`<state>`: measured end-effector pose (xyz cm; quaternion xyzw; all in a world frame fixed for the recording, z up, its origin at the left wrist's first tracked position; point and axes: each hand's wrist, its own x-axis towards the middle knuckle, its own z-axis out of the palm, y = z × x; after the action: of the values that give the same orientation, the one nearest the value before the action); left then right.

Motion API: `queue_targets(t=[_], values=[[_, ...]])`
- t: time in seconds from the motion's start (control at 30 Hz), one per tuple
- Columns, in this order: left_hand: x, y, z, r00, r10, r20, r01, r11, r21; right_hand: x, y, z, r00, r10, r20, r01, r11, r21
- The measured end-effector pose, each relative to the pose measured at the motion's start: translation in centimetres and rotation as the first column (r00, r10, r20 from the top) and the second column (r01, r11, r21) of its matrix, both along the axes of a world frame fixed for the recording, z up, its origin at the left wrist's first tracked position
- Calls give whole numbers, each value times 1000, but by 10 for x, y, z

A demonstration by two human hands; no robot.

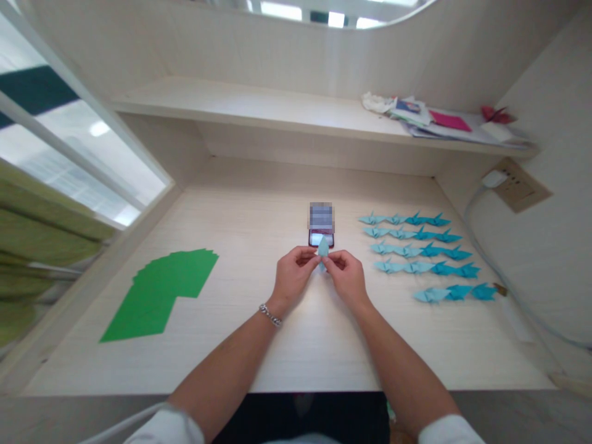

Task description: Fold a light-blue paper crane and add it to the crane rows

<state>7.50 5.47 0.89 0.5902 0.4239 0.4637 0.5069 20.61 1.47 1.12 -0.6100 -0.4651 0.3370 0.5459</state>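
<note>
Pale blue folded paper: held between the fingertips of both hands, its pointed end directed away from us, beyond the fingers.
Left hand: thumb and fingertips closed in a narrow pinch at the left edge of the paper.
Right hand: a matching pinch at the right edge, thumb tip just beside the left thumb. We cannot tell how firmly either hand presses.
Crease control: we judge this a folding step. We should match pressure on both sides, so that the narrow form stays symmetrical about its centre line.
Point alignment: we should bring edges together exactly at the tip before pressing; an early crease could leave the point blunt or skewed.
Thumb work: short strokes with the thumbs are likely to serve better than one hard squeeze, since paper this small may crumple.
Phone: just beyond the fingers, partly behind the paper in our view. We cannot tell whether the paper touches it.
Origami cranes: in rows well to the right of the fingers, light and deeper blue.
Green paper sheets: fanned and overlapping on the desk, well to the left of the fingers.
</note>
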Motion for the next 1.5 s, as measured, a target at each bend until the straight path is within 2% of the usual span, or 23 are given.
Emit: queue_targets(t=[0.17, 0.43, 0.83, 0.93, 1.13, 1.3, 1.5], values=[[0, 1, -2, 1000, 13, 0, -13, 1000, -25, 0, 0, 0, 1000, 8, -3, -8, 1000, 2], [-1, 1, 4, 997, 28, -65, -26, 999, 36, 1, 1, -3, 1000, 21, -1, -21, 1000, -7], [-3, 4, -2, 998, -30, -56, 30, 1000, 5, 1, -1, 1, 999, 37, 32, -37, 999, -15], [-3, 3, -2, 993, -15, -115, 22, 998, 52, 1, -2, 0, 997, 33, 74, -32, 999, -8], [-1, -2, 1, 960, 29, -280, 29, 979, 201, -1, -2, 0, 955, -101, 280, 84, 994, 74], [-1, -4, 5, 941, 43, -336, 49, 964, 261, -4, -3, 2, 977, -82, 197, 65, 994, 90], [-1, -5, 4, 941, 62, -333, 44, 952, 302, -5, -3, 3, 981, -100, 167, 86, 992, 92]])
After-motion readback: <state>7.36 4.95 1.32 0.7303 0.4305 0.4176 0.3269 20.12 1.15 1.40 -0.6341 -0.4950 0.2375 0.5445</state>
